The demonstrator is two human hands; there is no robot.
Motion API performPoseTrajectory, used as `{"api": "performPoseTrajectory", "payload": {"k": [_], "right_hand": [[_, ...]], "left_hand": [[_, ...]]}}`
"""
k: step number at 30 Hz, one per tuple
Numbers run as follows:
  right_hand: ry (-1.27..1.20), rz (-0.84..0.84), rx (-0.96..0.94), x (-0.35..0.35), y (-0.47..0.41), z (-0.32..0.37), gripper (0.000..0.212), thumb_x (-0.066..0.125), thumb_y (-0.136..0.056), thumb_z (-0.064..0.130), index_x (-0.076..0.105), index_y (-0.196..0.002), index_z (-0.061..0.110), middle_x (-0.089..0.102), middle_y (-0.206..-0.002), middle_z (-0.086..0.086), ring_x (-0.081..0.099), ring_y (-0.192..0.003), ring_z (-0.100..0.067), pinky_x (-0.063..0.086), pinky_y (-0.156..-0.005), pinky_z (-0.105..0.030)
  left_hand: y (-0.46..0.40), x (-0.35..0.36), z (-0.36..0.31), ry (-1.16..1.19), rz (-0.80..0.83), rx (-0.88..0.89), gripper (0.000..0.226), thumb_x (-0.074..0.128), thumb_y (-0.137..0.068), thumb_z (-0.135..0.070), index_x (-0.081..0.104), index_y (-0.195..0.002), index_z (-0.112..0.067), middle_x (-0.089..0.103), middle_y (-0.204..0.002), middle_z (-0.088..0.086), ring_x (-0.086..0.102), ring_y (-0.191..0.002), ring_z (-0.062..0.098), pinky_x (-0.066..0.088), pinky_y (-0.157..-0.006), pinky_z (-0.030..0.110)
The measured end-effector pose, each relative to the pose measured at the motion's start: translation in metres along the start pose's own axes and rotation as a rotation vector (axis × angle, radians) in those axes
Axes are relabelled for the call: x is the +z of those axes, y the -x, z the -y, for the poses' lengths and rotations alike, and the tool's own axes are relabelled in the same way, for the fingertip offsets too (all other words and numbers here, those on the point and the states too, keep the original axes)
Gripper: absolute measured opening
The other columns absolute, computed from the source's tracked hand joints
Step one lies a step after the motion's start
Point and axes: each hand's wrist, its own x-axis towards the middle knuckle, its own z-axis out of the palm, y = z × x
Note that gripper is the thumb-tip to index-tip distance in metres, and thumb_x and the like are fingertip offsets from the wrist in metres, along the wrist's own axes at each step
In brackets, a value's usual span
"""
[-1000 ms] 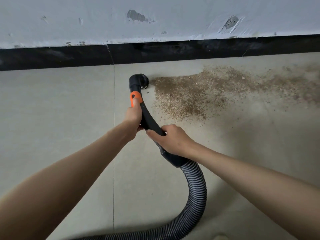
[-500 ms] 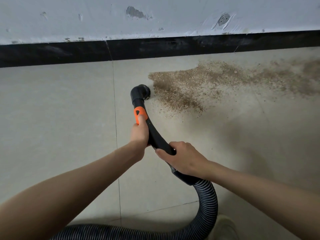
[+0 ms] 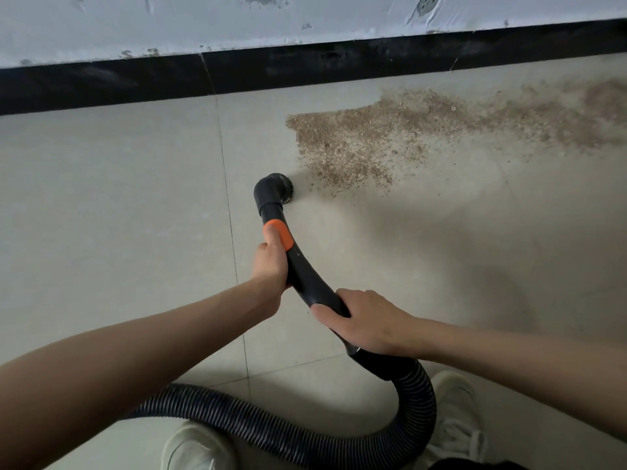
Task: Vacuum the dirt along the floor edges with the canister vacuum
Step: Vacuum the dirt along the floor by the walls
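Chipped white wall (image 3: 169,25) w/ black baseboard (image 3: 101,83); white sneakers (image 3: 456,415).

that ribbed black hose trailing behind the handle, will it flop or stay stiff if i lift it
Probably floppy: the ribbed hose already lies in a loose curve across the floor. It likely drags and swings rather than holding shape. The rigid handle tube looks stiff.

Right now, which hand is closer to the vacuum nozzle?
Left. The left hand grips the wand just below the orange button, a short way behind the nozzle. The right hand holds the wand farther back, near the hose.
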Motion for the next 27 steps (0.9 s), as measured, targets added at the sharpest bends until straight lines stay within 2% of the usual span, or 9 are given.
{"api": "performPoseTrajectory", "payload": {"k": [3,5,8,11,13,16,20,24,27], "right_hand": [[0.010,0.025,0.001,0.012,0.009,-0.004,0.045,0.035,-0.089,0.067,0.044,-0.089,0.024,0.066,-0.076,0.001,0.062,-0.067,-0.016,0.052,-0.071,-0.035],[-0.001,0.024,-0.003,0.017,0.014,-0.007,0.042,0.036,-0.090,0.066,0.043,-0.091,0.024,0.067,-0.077,0.000,0.063,-0.064,-0.017,0.053,-0.070,-0.037],[-0.153,0.019,0.026,0.020,0.017,-0.009,0.042,0.039,-0.088,0.064,0.044,-0.090,0.022,0.066,-0.069,0.000,0.066,-0.058,-0.019,0.055,-0.057,-0.033],[-0.312,0.033,0.088,0.028,0.022,-0.011,0.046,0.041,-0.085,0.064,0.044,-0.090,0.019,0.061,-0.061,0.000,0.065,-0.048,-0.019,0.043,-0.038,-0.023],[-0.326,0.021,0.096,0.035,0.026,-0.013,0.050,0.039,-0.079,0.069,0.044,-0.089,0.020,0.060,-0.060,0.000,0.064,-0.045,-0.019,0.041,-0.038,-0.021],[-0.321,-0.039,0.094,0.036,0.023,-0.015,0.053,0.036,-0.074,0.072,0.044,-0.087,0.021,0.059,-0.059,-0.001,0.064,-0.044,-0.020,0.040,-0.036,-0.021],[-0.256,-0.120,0.066,0.013,0.002,-0.013,0.052,0.039,-0.083,0.067,0.045,-0.088,0.016,0.062,-0.060,-0.008,0.063,-0.043,-0.025,0.038,-0.034,-0.021],[-0.164,-0.170,0.051,-0.020,-0.031,0.001,0.049,0.039,-0.089,0.062,0.045,-0.081,0.014,0.062,-0.053,-0.007,0.061,-0.039,-0.022,0.041,-0.037,-0.023],[-0.088,-0.172,0.036,-0.038,-0.052,0.015,0.049,0.038,-0.091,0.059,0.046,-0.075,0.013,0.061,-0.050,-0.004,0.060,-0.038,-0.019,0.052,-0.050,-0.032]], "left_hand": [[0.007,-0.007,0.013,-0.003,0.013,-0.019,0.043,0.027,-0.097,-0.053,0.048,-0.100,-0.015,0.057,-0.088,0.006,0.058,-0.079,0.019,0.047,-0.057,0.031],[0.011,-0.007,0.020,0.003,0.037,-0.027,0.043,0.027,-0.098,-0.052,0.046,-0.105,-0.015,0.056,-0.089,0.007,0.058,-0.080,0.019,0.048,-0.057,0.031],[0.019,-0.001,0.028,-0.007,0.086,-0.039,0.044,0.025,-0.098,-0.052,0.044,-0.110,-0.014,0.055,-0.090,0.007,0.058,-0.079,0.019,0.048,-0.058,0.031],[0.027,0.004,0.042,-0.021,0.112,-0.068,0.044,0.026,-0.097,-0.052,0.044,-0.113,-0.016,0.054,-0.091,0.007,0.058,-0.079,0.020,0.051,-0.065,0.034],[0.029,0.004,0.048,-0.022,0.113,-0.080,0.043,0.027,-0.097,-0.052,0.045,-0.112,-0.016,0.054,-0.090,0.007,0.058,-0.078,0.020,0.051,-0.067,0.034],[0.025,0.007,0.042,-0.041,0.132,-0.078,0.042,0.027,-0.098,-0.050,0.045,-0.112,-0.015,0.053,-0.086,0.006,0.057,-0.074,0.019,0.049,-0.060,0.032],[0.007,0.024,0.015,-0.068,0.153,-0.073,0.043,0.027,-0.099,-0.050,0.045,-0.110,-0.014,0.054,-0.088,0.005,0.056,-0.076,0.018,0.047,-0.056,0.031],[-0.013,0.037,-0.023,0.006,0.161,-0.069,0.042,0.031,-0.098,-0.052,0.049,-0.087,-0.016,0.056,-0.084,0.005,0.056,-0.074,0.017,0.046,-0.057,0.031],[-0.023,0.038,-0.043,0.029,0.155,-0.042,0.042,0.032,-0.098,-0.051,0.048,-0.088,-0.014,0.055,-0.082,0.005,0.056,-0.073,0.018,0.046,-0.056,0.030]]}}
